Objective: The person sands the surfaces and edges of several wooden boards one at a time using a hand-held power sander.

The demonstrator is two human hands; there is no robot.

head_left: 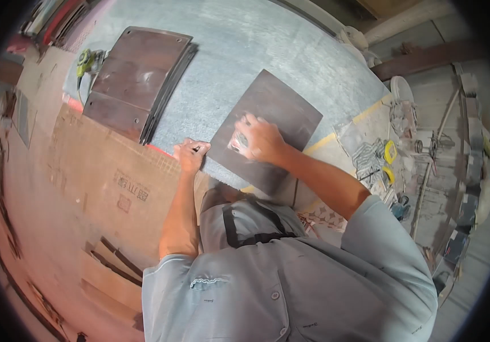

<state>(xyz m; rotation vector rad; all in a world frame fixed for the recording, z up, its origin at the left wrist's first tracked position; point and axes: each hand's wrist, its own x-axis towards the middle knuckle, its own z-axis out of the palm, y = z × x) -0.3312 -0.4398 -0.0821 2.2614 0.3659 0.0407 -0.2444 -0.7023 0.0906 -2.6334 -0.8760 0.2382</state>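
A flat dark brown panel (pixel 286 102) lies at an angle on the blue-grey covered table, one corner toward my body. My right hand (pixel 259 138) presses down on the panel's left half, its fingers curled round a small pale thing mostly hidden under the palm; its kind cannot be made out. Whitish smears show on the panel round that hand. At the panel's left corner, my left hand (pixel 192 154) is closed, with thumb and forefinger against the edge.
A stack of similar brown panels (pixel 136 80) with corner holes sits at the far left, beside a yellow-green power tool (pixel 85 61). Brown cardboard (pixel 114 165) covers the table's near left side. Clutter with yellow rings (pixel 390 152) lies at right, near a long dark beam (pixel 427 58).
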